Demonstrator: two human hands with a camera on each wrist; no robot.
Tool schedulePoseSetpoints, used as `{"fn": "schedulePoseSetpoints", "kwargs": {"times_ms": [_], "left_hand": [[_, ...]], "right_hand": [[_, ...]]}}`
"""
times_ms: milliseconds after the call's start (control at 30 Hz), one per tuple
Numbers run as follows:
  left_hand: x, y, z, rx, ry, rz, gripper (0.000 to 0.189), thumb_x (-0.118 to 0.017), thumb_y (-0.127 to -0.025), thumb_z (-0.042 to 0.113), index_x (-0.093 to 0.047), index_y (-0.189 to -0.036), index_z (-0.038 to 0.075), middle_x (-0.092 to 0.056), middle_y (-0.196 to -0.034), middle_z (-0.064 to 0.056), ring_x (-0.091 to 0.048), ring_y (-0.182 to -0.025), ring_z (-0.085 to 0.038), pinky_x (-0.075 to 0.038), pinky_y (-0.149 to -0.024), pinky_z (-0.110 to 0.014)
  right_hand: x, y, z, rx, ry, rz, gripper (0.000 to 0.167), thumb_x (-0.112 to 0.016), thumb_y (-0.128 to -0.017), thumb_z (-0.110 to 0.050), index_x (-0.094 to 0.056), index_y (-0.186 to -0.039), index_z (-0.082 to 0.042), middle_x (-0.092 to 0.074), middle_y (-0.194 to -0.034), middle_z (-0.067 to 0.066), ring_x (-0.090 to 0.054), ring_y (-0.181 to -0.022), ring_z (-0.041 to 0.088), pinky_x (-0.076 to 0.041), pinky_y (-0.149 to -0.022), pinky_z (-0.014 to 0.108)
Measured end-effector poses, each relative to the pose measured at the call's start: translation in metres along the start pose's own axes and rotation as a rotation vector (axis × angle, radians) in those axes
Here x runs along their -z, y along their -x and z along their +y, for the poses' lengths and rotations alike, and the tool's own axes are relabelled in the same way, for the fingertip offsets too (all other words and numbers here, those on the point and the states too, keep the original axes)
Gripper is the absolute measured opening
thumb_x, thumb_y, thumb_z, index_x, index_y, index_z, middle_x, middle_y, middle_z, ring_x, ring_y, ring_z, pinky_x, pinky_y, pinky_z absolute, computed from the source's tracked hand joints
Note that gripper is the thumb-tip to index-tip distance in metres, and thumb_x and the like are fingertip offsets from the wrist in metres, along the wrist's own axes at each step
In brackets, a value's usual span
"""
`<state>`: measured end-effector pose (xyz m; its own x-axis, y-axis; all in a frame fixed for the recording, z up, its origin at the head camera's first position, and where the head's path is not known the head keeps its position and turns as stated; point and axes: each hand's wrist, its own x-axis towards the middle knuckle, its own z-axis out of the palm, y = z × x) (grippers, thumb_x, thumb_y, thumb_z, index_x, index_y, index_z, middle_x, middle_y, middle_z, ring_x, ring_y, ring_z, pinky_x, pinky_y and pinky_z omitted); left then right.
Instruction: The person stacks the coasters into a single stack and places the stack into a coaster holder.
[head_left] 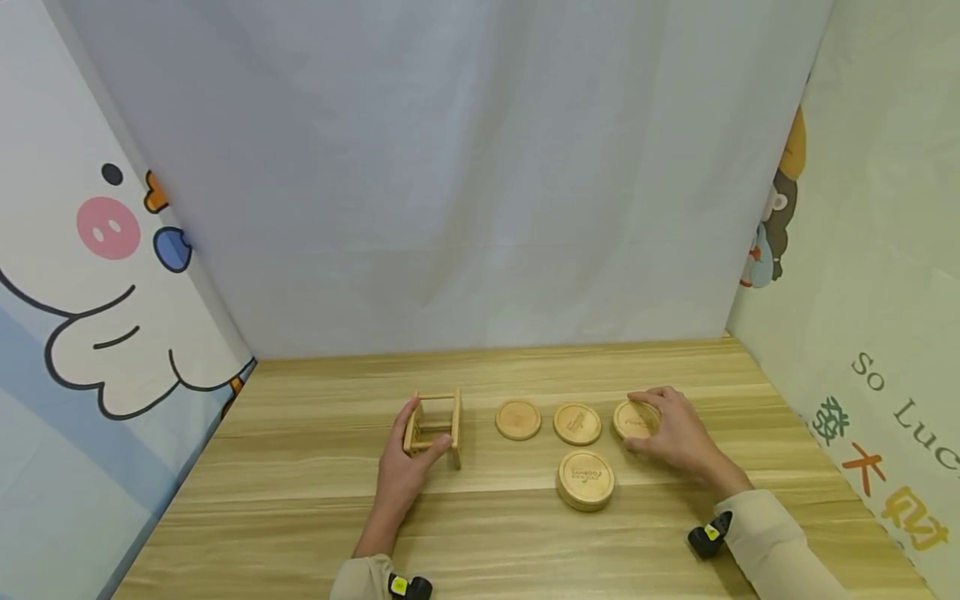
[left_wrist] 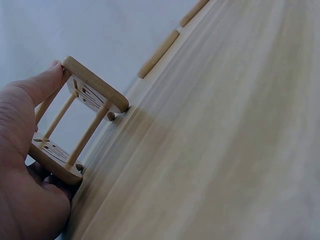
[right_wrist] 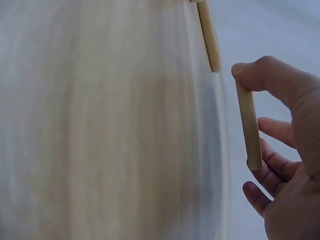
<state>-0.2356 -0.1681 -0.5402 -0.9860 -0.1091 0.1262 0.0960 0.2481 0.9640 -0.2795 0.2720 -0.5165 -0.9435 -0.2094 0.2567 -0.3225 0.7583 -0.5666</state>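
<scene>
My left hand point(head_left: 402, 473) grips a small wooden coaster holder point(head_left: 457, 429), thumb on one slotted side panel and fingers around the other. In the left wrist view, thin rods join the two panels of this holder point(left_wrist: 95, 85), and its lower edge is right at the tabletop. On the right, my right hand point(head_left: 681, 435) pinches a round wooden coaster point(head_left: 632, 419) by its rim between thumb and fingers. Seen edge-on in the right wrist view, the held coaster point(right_wrist: 248, 127) is level with the table's far edge.
Between the hands lie a plain-looking coaster point(head_left: 517, 419) and a printed coaster point(head_left: 577, 424), side by side and flat. Nearer me is a short stack of coasters point(head_left: 586, 478) with printing on top. A pale curtain point(head_left: 480, 183) stands behind the wooden table point(head_left: 300, 467).
</scene>
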Motion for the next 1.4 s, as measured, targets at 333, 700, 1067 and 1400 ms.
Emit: {"fn": "schedulePoseSetpoints", "kwargs": {"times_ms": [333, 700, 1067, 1400], "left_hand": [[0.0, 0.0, -0.001, -0.015, 0.009, -0.007, 0.089, -0.085, -0.101, 0.025, -0.035, -0.175, 0.02, -0.03, -0.18, -0.019, -0.032, -0.162, -0.049, -0.032, -0.126, -0.07], [-0.001, -0.001, -0.001, -0.011, 0.007, 0.005, 0.089, -0.086, -0.101, 0.024, -0.037, -0.175, 0.021, -0.031, -0.179, -0.02, -0.033, -0.162, -0.048, -0.033, -0.127, -0.069], [-0.001, 0.0, 0.001, -0.012, 0.005, 0.0, 0.088, -0.085, -0.102, 0.023, -0.036, -0.175, 0.019, -0.031, -0.179, -0.021, -0.034, -0.161, -0.049, -0.035, -0.126, -0.068], [-0.001, 0.0, 0.0, -0.025, 0.018, -0.005, 0.088, -0.084, -0.102, 0.022, -0.035, -0.175, 0.018, -0.031, -0.179, -0.021, -0.033, -0.162, -0.048, -0.033, -0.127, -0.068]], "right_hand": [[0.003, 0.002, -0.01, 0.024, -0.012, 0.037, 0.071, -0.099, -0.077, -0.017, -0.071, -0.139, 0.005, -0.063, -0.13, 0.028, -0.059, -0.124, 0.052, -0.049, -0.105, 0.071], [0.005, 0.005, -0.017, 0.056, -0.031, 0.056, 0.07, -0.099, -0.075, -0.018, -0.073, -0.137, 0.003, -0.065, -0.129, 0.025, -0.059, -0.124, 0.049, -0.049, -0.104, 0.069], [0.007, 0.011, -0.024, 0.106, -0.028, 0.061, 0.071, -0.1, -0.073, -0.021, -0.074, -0.135, 0.001, -0.065, -0.128, 0.023, -0.06, -0.123, 0.048, -0.049, -0.104, 0.07], [0.007, 0.018, -0.029, 0.134, -0.029, 0.059, 0.072, -0.101, -0.071, -0.023, -0.075, -0.134, 0.0, -0.067, -0.125, 0.018, -0.061, -0.119, 0.042, -0.05, -0.103, 0.067]]}}
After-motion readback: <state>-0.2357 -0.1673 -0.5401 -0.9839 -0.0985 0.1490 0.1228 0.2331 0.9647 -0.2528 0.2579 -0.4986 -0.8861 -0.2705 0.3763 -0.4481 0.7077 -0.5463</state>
